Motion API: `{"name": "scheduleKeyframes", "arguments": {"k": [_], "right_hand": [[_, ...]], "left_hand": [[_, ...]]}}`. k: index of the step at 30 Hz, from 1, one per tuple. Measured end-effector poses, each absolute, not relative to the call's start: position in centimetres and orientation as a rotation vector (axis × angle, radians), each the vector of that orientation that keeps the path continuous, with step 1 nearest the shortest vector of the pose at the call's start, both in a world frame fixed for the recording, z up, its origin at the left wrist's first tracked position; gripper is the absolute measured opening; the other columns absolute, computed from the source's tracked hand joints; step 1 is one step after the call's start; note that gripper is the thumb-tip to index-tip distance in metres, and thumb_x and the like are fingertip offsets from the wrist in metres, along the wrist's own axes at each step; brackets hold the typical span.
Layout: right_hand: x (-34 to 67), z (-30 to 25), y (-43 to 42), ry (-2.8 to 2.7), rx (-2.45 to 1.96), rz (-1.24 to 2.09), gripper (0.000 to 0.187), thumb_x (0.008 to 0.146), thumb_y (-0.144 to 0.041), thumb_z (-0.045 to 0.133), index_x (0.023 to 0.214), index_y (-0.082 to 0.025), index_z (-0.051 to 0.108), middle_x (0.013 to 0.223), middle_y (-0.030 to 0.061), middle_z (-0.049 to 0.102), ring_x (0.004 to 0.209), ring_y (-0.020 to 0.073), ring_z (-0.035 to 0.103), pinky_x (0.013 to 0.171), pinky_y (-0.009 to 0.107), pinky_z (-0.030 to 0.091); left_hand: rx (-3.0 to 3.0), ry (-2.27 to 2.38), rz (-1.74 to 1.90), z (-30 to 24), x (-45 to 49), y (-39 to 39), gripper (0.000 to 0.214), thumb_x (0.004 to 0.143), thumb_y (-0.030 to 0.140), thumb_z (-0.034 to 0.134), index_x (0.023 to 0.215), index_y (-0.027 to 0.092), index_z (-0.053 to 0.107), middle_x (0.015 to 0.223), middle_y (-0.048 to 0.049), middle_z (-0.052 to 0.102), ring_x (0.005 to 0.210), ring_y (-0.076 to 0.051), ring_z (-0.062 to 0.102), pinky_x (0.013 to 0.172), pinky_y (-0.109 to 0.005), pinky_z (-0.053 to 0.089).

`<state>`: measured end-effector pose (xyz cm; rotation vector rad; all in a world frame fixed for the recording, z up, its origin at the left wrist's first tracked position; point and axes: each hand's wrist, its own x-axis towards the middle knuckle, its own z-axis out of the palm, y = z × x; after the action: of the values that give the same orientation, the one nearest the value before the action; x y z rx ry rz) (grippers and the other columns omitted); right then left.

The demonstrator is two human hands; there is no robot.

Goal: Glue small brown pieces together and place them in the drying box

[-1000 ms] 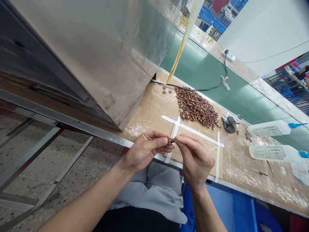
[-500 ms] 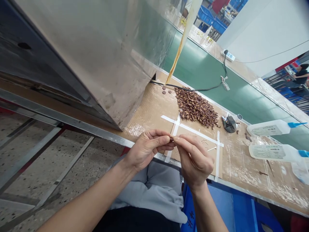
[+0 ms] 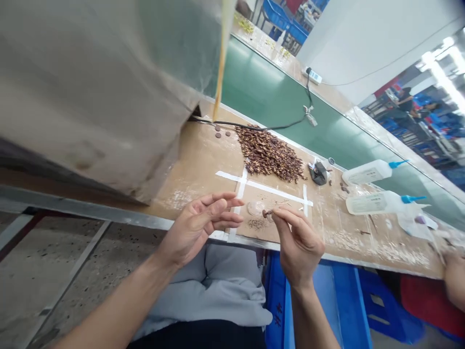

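Observation:
My right hand [image 3: 298, 237] pinches a small dark brown piece [image 3: 267, 213] between thumb and forefinger; its exact kind is too small to tell. To its left, my left hand [image 3: 203, 223] is held with fingers stretched out and nothing in it. Both hands are above the near edge of the cardboard-covered bench. Just beyond the piece lie a small clear round patch [image 3: 255, 208] and a scatter of tiny dark bits [image 3: 257, 224], within white tape strips [image 3: 269, 187]. Farther back is a large pile of small brown and gold-coloured pieces [image 3: 271, 152].
A large metal housing [image 3: 109, 97] rises at the left. Two bottles with blue nozzles [image 3: 370, 172] lie on the right, near a dark wrapped lump [image 3: 318, 173]. A blue crate [image 3: 345, 295] is below the bench. Another person's hand [image 3: 456, 278] shows at the right edge.
My hands have come apart: the left has let go and opened, while the right keeps the small brown piece. The view has swung to the right, and another person's hand now shows.

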<state>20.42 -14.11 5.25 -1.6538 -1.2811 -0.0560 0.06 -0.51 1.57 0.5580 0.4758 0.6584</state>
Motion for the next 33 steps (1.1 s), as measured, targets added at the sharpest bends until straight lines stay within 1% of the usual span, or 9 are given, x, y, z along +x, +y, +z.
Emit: {"name": "scheduleKeyframes", "arguments": {"k": [4, 6, 8, 11, 13, 18, 24, 29, 33], "right_hand": [[27.7, 4.6, -19.8, -1.176, -1.883, -0.351, 0.010, 0.111, -0.030, 0.084, 0.118, -0.028, 0.092, 0.114, 0.0047, 0.089, 0.105, 0.0266, 0.085, 0.098, 0.042, 0.068], [31.6, 4.0, -23.0, -1.160, -2.018, -0.526, 0.014, 0.113, -0.035, 0.081, 0.117, -0.026, 0.091, 0.113, 0.0069, 0.089, 0.106, 0.0288, 0.086, 0.101, 0.044, 0.067], [34.6, 3.1, -25.7, -1.174, -2.125, -0.603, 0.021, 0.116, -0.038, 0.076, 0.115, -0.024, 0.091, 0.112, 0.0084, 0.089, 0.106, 0.0300, 0.086, 0.101, 0.044, 0.067], [36.9, 1.4, -27.8, -1.172, -2.179, -0.608, 0.027, 0.118, -0.041, 0.071, 0.114, -0.023, 0.091, 0.111, 0.0099, 0.089, 0.106, 0.0307, 0.086, 0.100, 0.045, 0.067], [37.4, 0.4, -28.1, -1.167, -2.186, -0.601, 0.028, 0.118, -0.041, 0.070, 0.115, -0.022, 0.090, 0.112, 0.0100, 0.089, 0.106, 0.0300, 0.086, 0.101, 0.044, 0.068], [37.6, -1.5, -28.1, -1.146, -2.191, -0.609, 0.028, 0.120, -0.040, 0.067, 0.119, -0.023, 0.090, 0.115, 0.0096, 0.090, 0.108, 0.0286, 0.087, 0.101, 0.043, 0.071], [38.3, -2.3, -28.6, -1.146, -2.187, -0.649, 0.026, 0.119, -0.040, 0.069, 0.119, -0.024, 0.091, 0.115, 0.0089, 0.090, 0.108, 0.0289, 0.088, 0.102, 0.044, 0.072], [38.2, -2.7, -28.6, -1.138, -2.173, -0.676, 0.025, 0.119, -0.039, 0.071, 0.117, -0.024, 0.091, 0.115, 0.0085, 0.090, 0.108, 0.0284, 0.088, 0.103, 0.044, 0.072], [38.2, -2.7, -28.7, -1.137, -2.153, -0.667, 0.022, 0.119, -0.036, 0.072, 0.119, -0.025, 0.091, 0.115, 0.0078, 0.090, 0.109, 0.0274, 0.088, 0.103, 0.042, 0.071]], "left_hand": [[0.602, 0.551, 0.627, 1.4, 0.0, -0.1, 0.037, 0.098, 0.040, 0.098, 0.127, 0.019, 0.091, 0.130, -0.0182, 0.091, 0.091, -0.026, 0.091, 0.084, -0.031, 0.076], [0.616, 0.584, 0.599, 1.5, 0.1, 0.2, 0.039, 0.094, 0.042, 0.101, 0.125, 0.020, 0.092, 0.127, -0.0168, 0.092, 0.090, -0.026, 0.091, 0.083, -0.031, 0.076], [0.622, 0.613, 0.577, 1.7, 0.1, 0.4, 0.042, 0.089, 0.043, 0.105, 0.123, 0.021, 0.093, 0.124, -0.0158, 0.093, 0.087, -0.025, 0.091, 0.081, -0.030, 0.076], [0.636, 0.649, 0.564, 2.3, 0.3, 0.6, 0.045, 0.083, 0.042, 0.109, 0.120, 0.020, 0.093, 0.119, -0.0154, 0.093, 0.084, -0.024, 0.090, 0.079, -0.028, 0.076], [0.645, 0.667, 0.566, 2.5, 0.4, 0.7, 0.044, 0.082, 0.040, 0.110, 0.118, 0.019, 0.094, 0.116, -0.0152, 0.094, 0.082, -0.024, 0.090, 0.078, -0.028, 0.076], [0.667, 0.699, 0.587, 2.3, 0.5, 0.7, 0.036, 0.089, 0.036, 0.105, 0.119, 0.020, 0.094, 0.113, -0.0144, 0.094, 0.081, -0.025, 0.090, 0.081, -0.029, 0.076], [0.670, 0.747, 0.607, 2.1, 0.6, 0.5, 0.031, 0.089, 0.033, 0.104, 0.115, 0.020, 0.095, 0.107, -0.0135, 0.094, 0.076, -0.022, 0.089, 0.078, -0.024, 0.075], [0.675, 0.750, 0.605, 2.1, 0.7, 0.6, 0.026, 0.093, 0.030, 0.099, 0.117, 0.021, 0.094, 0.108, -0.0118, 0.094, 0.077, -0.021, 0.088, 0.078, -0.024, 0.075], [0.681, 0.757, 0.600, 2.0, 0.8, 0.7, 0.025, 0.092, 0.030, 0.100, 0.116, 0.023, 0.095, 0.108, -0.0105, 0.095, 0.078, -0.021, 0.089, 0.079, -0.023, 0.075]]}}
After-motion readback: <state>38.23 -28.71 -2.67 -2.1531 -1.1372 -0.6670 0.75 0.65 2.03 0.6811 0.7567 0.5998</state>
